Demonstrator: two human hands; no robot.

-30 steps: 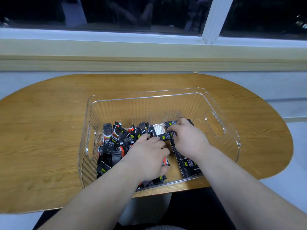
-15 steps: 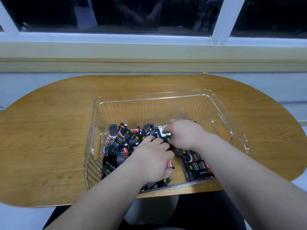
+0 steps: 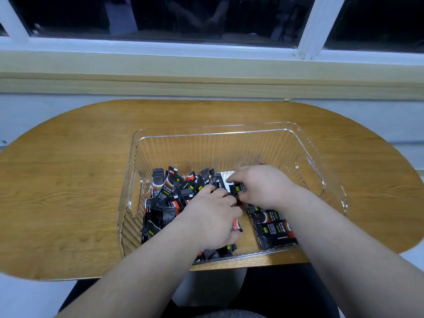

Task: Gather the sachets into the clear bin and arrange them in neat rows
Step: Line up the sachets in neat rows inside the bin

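Clear ribbed plastic makes up the bin (image 3: 215, 134), which stands on the wooden table (image 3: 68, 184) with both of my hands down inside it.

Head view: my right hand (image 3: 263, 187) pinches a single sachet (image 3: 239, 188) between thumb and fingertips, its long axis running roughly left to right and its free end pointing toward my left hand (image 3: 213, 216). The left hand lies knuckles up, fingers curled down into the loose heap of sachets (image 3: 169, 198) that spreads to its left and beyond it. I cannot tell whether it grips a bundle or only rests on them.

What matters for the coming move is the row of flat sachets (image 3: 273, 230). It lies just on the near side of the right hand, partly under that wrist and forearm, and runs from the hand back toward me. Each packet lies crosswise, overlapping its neighbour. The right hand is plainly the nearer one, so I judge the pinched sachet goes down at the row's far end, kept crosswise.

Every sachet I can see is inside the bin. They are black with red-orange and white panels and a small yellow-green square. There is white lettering, upside down from here, and I cannot read it.
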